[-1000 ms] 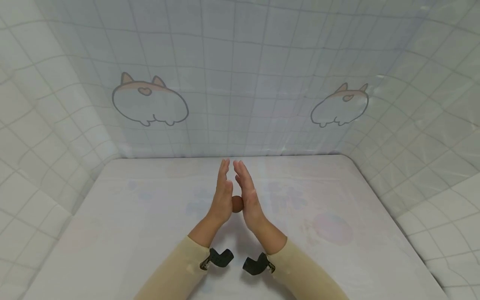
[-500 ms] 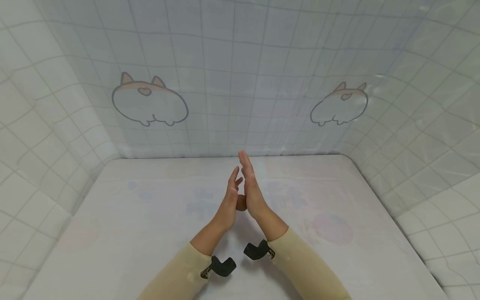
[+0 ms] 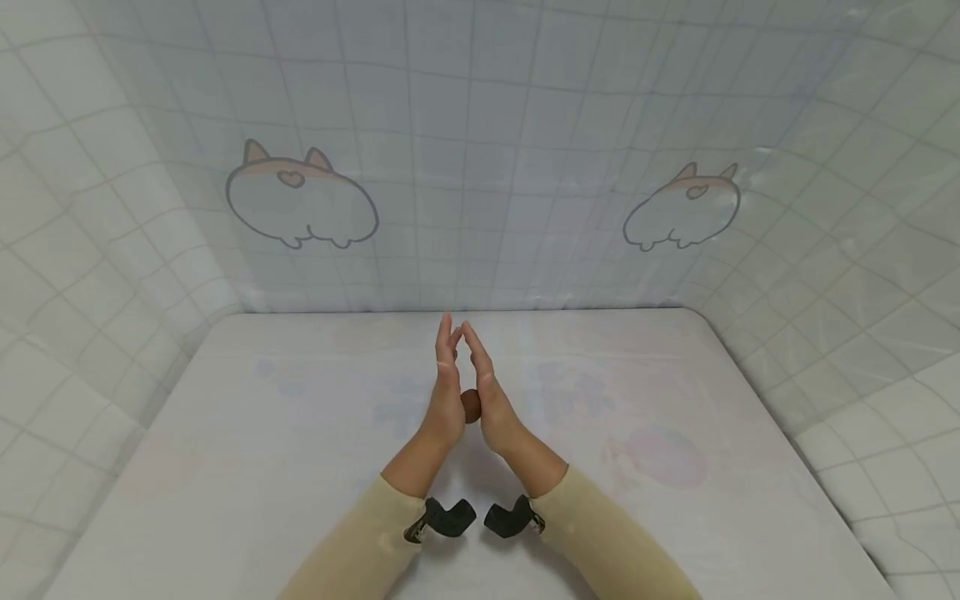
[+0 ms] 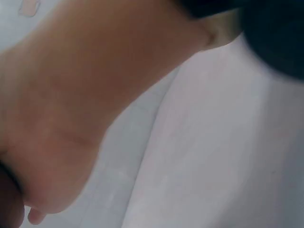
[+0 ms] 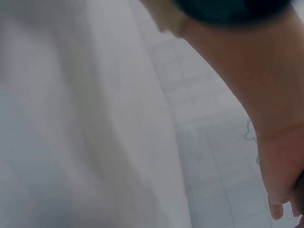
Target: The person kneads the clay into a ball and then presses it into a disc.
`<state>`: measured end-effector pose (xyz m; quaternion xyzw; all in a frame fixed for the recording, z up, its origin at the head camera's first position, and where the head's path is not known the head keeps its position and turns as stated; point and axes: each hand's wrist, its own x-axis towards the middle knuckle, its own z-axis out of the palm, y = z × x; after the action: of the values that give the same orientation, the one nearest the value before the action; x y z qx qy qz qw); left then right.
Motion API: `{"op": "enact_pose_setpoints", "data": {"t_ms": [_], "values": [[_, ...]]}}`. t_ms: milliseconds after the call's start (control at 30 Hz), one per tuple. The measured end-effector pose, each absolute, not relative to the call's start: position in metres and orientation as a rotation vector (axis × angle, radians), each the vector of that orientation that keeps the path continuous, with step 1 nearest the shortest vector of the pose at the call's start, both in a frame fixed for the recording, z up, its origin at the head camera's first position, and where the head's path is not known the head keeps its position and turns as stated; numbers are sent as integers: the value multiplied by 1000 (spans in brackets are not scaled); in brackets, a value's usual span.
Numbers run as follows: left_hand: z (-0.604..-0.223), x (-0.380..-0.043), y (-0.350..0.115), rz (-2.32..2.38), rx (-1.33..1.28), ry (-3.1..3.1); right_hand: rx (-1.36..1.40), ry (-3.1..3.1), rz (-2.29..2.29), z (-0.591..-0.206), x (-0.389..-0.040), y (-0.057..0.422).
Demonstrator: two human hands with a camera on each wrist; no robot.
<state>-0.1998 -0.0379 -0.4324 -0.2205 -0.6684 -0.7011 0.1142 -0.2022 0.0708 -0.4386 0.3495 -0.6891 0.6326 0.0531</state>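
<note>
At the left, a pale sleeve (image 3: 360, 542) slants up from the near edge of the view, a black mount (image 3: 451, 518) on its inner side. The left hand (image 3: 446, 402) points away from the body, palm turned inward, fingers extended rather than curled. Right against that palm, toward its heel, lies a small brown ball (image 3: 471, 406). It is round, so it offers no long axis to line up with; what counts, I judge, is the side-to-side line running from palm through ball to palm. Neither hand is nearer: the ball appears to touch both, sandwiched between them and not wrapped by any fingers. Next, the right hand (image 3: 495, 410) mirrors the left, palm inward, fingers long and leaning left, so the two sets of fingertips nearly meet beyond the ball while the wrists spread apart on the near side. Shadows beneath suggest that hands and ball are above the table (image 3: 285, 467), though by how much I cannot tell. The wrist views catch only a dark sliver of the ball at their edges. Farthest right, the other sleeve (image 3: 611, 537) slants inward, with its own mount (image 3: 510, 517).
</note>
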Motion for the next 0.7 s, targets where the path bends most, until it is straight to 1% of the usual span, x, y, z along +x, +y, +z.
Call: {"op": "enact_pose_setpoints", "data": {"t_ms": [200, 333, 533, 700], "values": [[-426, -212, -47, -2105, -511, -1831, 1148, -2120, 1809, -439, -190, 68], [-431, -214, -48, -2160, -463, -1863, 1217, -2040, 1707, -434, -188, 69], [-451, -208, -45, -2171, -551, -2142, 1198, -1977, 1635, -421, -193, 73], [-458, -199, -39, -2191, -657, -2271, 1012, -2027, 1638, -417, -203, 77]]}}
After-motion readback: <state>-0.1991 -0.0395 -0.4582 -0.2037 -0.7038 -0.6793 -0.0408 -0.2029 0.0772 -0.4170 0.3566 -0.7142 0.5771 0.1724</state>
